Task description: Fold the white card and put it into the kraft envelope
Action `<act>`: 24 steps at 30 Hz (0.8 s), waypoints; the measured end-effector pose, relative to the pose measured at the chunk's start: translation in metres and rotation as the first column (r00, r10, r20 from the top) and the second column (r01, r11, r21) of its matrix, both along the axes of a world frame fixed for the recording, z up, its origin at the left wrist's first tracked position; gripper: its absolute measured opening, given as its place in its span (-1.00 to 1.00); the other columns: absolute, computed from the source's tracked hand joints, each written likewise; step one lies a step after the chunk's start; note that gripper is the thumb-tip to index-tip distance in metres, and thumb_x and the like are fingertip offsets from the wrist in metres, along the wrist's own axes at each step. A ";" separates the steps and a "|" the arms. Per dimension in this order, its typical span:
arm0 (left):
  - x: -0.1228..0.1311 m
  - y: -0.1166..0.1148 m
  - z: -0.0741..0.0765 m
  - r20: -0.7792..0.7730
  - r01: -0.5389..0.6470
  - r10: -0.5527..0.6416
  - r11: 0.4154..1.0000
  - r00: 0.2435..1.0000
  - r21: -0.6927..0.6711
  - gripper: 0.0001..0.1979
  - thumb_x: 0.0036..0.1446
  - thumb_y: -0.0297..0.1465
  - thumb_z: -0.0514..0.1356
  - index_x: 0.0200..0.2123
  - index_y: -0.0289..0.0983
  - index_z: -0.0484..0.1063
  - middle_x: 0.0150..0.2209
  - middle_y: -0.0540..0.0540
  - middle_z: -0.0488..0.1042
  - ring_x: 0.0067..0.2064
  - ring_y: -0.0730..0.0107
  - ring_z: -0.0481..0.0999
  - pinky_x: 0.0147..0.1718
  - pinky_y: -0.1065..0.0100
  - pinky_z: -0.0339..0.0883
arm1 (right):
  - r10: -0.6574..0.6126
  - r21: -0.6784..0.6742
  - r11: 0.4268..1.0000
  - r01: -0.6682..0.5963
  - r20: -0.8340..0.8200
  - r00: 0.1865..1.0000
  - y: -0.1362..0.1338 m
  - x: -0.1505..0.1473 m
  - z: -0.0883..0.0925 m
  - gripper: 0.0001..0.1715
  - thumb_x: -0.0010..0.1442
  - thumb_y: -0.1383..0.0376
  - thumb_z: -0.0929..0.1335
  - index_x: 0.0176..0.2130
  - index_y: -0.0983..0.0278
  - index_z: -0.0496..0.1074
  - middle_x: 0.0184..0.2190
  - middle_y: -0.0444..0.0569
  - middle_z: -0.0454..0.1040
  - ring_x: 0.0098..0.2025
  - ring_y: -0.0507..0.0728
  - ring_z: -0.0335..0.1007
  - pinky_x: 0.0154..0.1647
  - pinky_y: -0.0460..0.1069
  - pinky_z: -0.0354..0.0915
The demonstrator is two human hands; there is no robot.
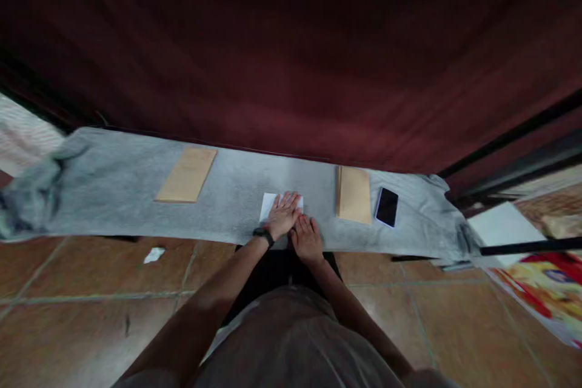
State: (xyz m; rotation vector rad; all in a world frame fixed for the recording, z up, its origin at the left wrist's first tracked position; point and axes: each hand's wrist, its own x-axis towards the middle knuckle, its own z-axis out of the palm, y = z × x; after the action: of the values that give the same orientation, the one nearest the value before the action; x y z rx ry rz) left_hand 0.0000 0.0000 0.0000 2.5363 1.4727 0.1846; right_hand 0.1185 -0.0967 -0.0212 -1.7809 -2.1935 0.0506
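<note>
A small white sheet of paper [267, 204] lies on the grey cloth in front of me. My left hand [282, 216], with a dark band at the wrist, presses flat on the paper with its fingers stretched out, covering much of it. Close beside it, my right hand [307, 239] rests palm down near the paper's right lower corner, fingers extended. Part of the paper is hidden under the hands. To the right lies a stack of brown envelopes or paper pieces [355, 194]; another brown paper stack [187, 174] lies to the left.
The long grey cloth [245, 176] covers a narrow surface along a dark red hanging sheet [291, 73]. A phone [387, 207] lies right of the brown stack. On the tiled floor are a crumpled white scrap [154, 254] and, far right, a colourful printed bag [545, 291].
</note>
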 end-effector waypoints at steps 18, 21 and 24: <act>-0.055 -0.033 -0.008 -0.015 -0.120 0.124 0.982 0.992 0.149 -0.41 0.39 -0.20 -0.15 0.37 -0.38 0.11 0.40 -0.22 0.06 0.43 0.17 -0.02 0.37 0.05 -0.15 | -0.059 -0.097 0.994 0.060 0.011 0.998 0.056 0.010 0.016 -0.43 0.45 0.20 0.10 0.34 0.34 0.16 0.35 0.11 0.18 0.40 0.21 0.04 0.38 0.21 -0.05; -0.066 -0.036 -0.008 0.025 -0.132 0.130 0.976 0.991 0.171 -0.41 0.38 -0.22 -0.13 0.35 -0.41 0.13 0.38 -0.26 0.09 0.42 0.14 0.03 0.36 0.06 -0.09 | -0.042 -0.088 0.995 0.042 0.002 0.999 0.049 0.012 0.016 -0.43 0.45 0.20 0.11 0.34 0.34 0.16 0.36 0.09 0.17 0.40 0.21 0.04 0.40 0.21 -0.08; -0.074 -0.038 -0.007 0.060 -0.114 0.104 0.975 0.993 0.189 -0.42 0.37 -0.23 -0.12 0.34 -0.41 0.17 0.37 -0.25 0.13 0.40 0.14 0.07 0.35 0.06 -0.05 | 0.005 -0.062 0.998 -0.006 -0.014 1.000 0.034 0.015 0.015 -0.43 0.45 0.19 0.12 0.35 0.30 0.15 0.36 0.05 0.16 0.39 0.20 0.04 0.41 0.20 -0.10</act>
State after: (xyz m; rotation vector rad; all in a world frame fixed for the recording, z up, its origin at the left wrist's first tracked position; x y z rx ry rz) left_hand -0.0741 -0.0381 -0.0073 2.5765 1.6489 0.4240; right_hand 0.1339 -0.0624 -0.0066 -1.8016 -2.2096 0.1337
